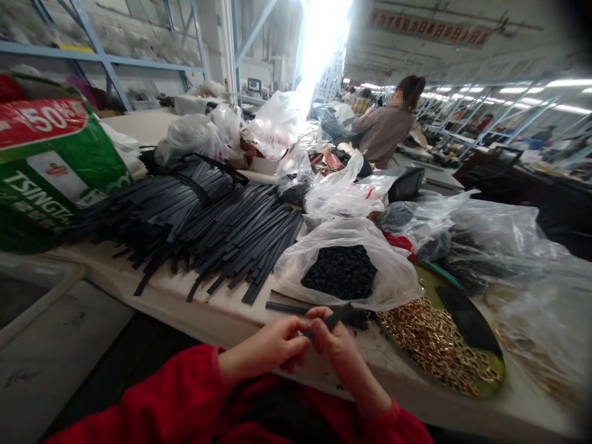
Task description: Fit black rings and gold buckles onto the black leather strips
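My left hand (280, 343) and my right hand (333, 339) meet over the table's front edge, fingers pinched together. Between them runs a short dark strap (332, 320), its far end pointing away from me. Whatever small part may sit at the fingertips is hidden. Just beyond, a loose black strip (283, 306) lies on the table beside an open clear plastic bag (398, 277) of small black pieces (340, 273). Right of my right hand, a yellowish tray (497, 383) holds many small gold-coloured metal rings or buckles (428, 339) and a dark flat phone-like slab (469, 317).
Long black strips (240, 228) lie in a broad pile on the left. Behind them stands a green printed bag (60, 166). More clear plastic bags (499, 228) crowd the right and back. A person (391, 126) is farther off, near blue racks (106, 58).
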